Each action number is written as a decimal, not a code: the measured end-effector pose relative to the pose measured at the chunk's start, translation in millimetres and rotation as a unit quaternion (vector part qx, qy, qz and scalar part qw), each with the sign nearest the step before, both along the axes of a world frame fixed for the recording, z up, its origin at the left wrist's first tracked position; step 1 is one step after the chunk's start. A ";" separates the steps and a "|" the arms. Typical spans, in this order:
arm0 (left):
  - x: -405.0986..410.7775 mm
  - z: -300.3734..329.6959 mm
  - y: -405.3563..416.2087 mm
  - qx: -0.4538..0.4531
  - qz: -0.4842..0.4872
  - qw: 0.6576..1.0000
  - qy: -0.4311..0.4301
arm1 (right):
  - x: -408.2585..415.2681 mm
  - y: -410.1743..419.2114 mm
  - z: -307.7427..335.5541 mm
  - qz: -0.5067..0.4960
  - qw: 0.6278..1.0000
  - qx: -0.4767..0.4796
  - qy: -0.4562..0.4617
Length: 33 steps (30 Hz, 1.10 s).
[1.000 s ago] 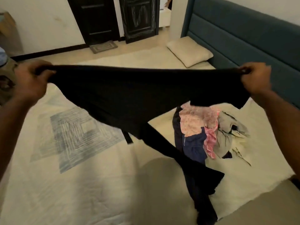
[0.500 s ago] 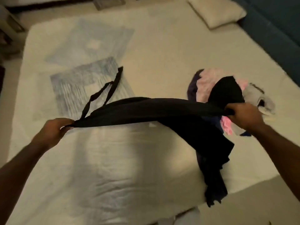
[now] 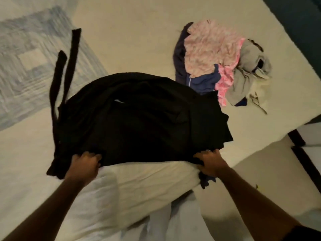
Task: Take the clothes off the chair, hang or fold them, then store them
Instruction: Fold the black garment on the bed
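Note:
A black garment [image 3: 139, 119] lies spread on the cream bedsheet [image 3: 130, 32] near the bed's front edge, with two long black straps [image 3: 69, 63] trailing away at its left. My left hand [image 3: 85, 164] grips the garment's near edge at the left. My right hand [image 3: 210, 160] grips the same edge at the right. Behind the garment to the right lies a pile of clothes [image 3: 217, 66]: pink, navy, grey and pale pieces heaped together.
The bedsheet has a blue-grey square pattern [image 3: 26, 58] at the left. The bed's corner ends at the right, with pale floor [image 3: 260, 162] and dark frame pieces [image 3: 298, 140] beyond. A teal headboard [image 3: 298, 23] runs along the far right.
The black garment was held stretched in the air between both hands, then lowered; it now lies on the bed. Both hands came down to its near edge. The view tilted downward.

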<state>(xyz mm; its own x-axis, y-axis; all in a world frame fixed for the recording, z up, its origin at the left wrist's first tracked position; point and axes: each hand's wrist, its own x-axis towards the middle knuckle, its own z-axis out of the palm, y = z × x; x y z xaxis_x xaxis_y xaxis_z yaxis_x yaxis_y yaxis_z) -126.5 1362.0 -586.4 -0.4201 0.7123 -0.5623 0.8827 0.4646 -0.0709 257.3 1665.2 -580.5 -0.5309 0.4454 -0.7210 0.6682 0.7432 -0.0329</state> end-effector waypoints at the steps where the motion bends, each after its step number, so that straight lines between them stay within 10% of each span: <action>1: 17.9 -3.2 24.6 0.030 -0.016 0.999 -0.033 | 5.6 1.3 -3.2 -0.051 0.997 -0.005 0.050; 6: 104.0 -17.4 163.2 0.155 -0.054 0.972 -0.169 | 39.4 35.5 -25.6 -0.362 0.878 0.105 0.296; 11: 167.0 -11.8 299.2 0.203 -0.012 0.945 -0.256 | 42.5 84.4 -34.3 -0.670 0.695 0.064 0.254; 17: 190.9 -12.9 416.5 0.209 0.043 0.938 -0.274 | 51.3 120.6 -58.9 -0.752 0.603 0.000 0.268; 24: 199.0 -26.3 487.0 0.134 0.146 0.951 -0.239 | 80.0 125.1 -72.8 -0.745 0.591 0.017 0.309; 33: 252.2 -25.9 497.5 0.243 -0.058 0.928 -0.277 | 160.2 185.9 -42.6 -0.725 0.630 0.154 0.230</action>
